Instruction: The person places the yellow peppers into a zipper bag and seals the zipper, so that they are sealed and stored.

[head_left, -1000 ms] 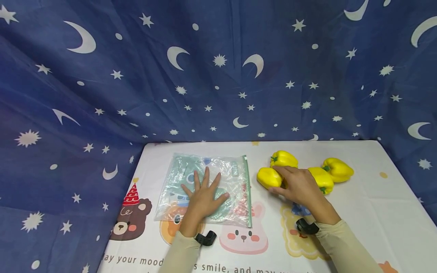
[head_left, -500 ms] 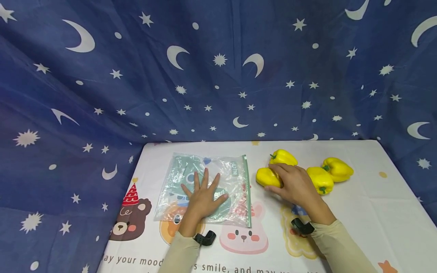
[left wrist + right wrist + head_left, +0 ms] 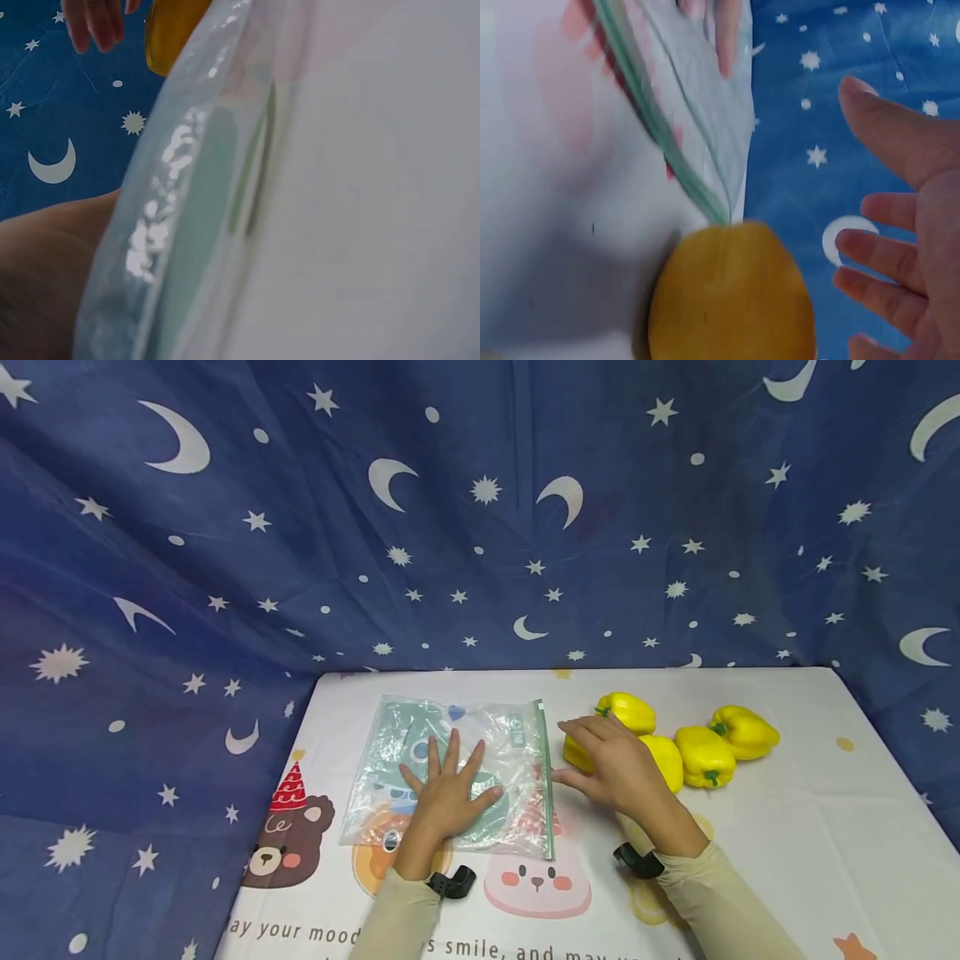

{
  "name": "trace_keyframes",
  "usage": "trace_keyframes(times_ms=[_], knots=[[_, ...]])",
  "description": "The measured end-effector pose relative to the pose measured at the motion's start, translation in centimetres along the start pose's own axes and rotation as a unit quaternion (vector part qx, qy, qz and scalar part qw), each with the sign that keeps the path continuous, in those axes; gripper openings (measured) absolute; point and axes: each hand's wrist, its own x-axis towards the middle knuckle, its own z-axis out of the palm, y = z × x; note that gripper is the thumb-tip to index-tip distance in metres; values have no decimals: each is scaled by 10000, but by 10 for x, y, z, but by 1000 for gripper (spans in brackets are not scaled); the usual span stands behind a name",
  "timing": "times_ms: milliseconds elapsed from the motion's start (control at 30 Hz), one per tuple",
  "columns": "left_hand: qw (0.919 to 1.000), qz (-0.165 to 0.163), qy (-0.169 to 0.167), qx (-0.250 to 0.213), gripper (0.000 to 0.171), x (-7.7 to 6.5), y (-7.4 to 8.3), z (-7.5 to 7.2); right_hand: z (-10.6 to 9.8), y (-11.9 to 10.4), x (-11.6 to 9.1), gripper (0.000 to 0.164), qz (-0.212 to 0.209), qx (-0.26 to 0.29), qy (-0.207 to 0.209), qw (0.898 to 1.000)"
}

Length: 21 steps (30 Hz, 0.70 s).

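Observation:
A clear zip bag [image 3: 510, 831] with a green zip edge [image 3: 546, 777] lies flat on the table. My left hand [image 3: 448, 800] rests on it with fingers spread. Just right of the zip edge, my right hand [image 3: 618, 768] hovers with fingers extended, holding nothing. Several yellow bell peppers stand around and behind that hand: one [image 3: 576, 755] partly hidden by its fingers, one [image 3: 628, 712] at the back, another [image 3: 664, 762] beside the knuckles. In the right wrist view, a pepper [image 3: 731, 300] sits near the end of the green zip, apart from the fingers.
Two more yellow peppers, one [image 3: 703, 757] in front and one [image 3: 745, 732] behind it, touch at the right. A white cartoon-printed cloth [image 3: 832, 810] covers the table. A blue star-and-moon curtain [image 3: 480, 568] hangs along the back and sides.
My right hand has come off the peppers and moved left toward the bag's zip edge, uncovering a pepper beside its knuckles. The left hand has stayed on the bag.

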Motion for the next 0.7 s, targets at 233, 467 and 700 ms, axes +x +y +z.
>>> trace_keyframes(times_ms=[233,467,700], knots=[[10000,30,65,-30,84,1,-1,2,15,-18,-2,69,-279,450,-359,9980],[10000,23,73,-34,86,1,-3,3,26,-23,-7,62,17,739,-659,9951],[9999,38,102,-63,86,1,-3,3,33,-23,-14,62,-59,909,-758,9929]])
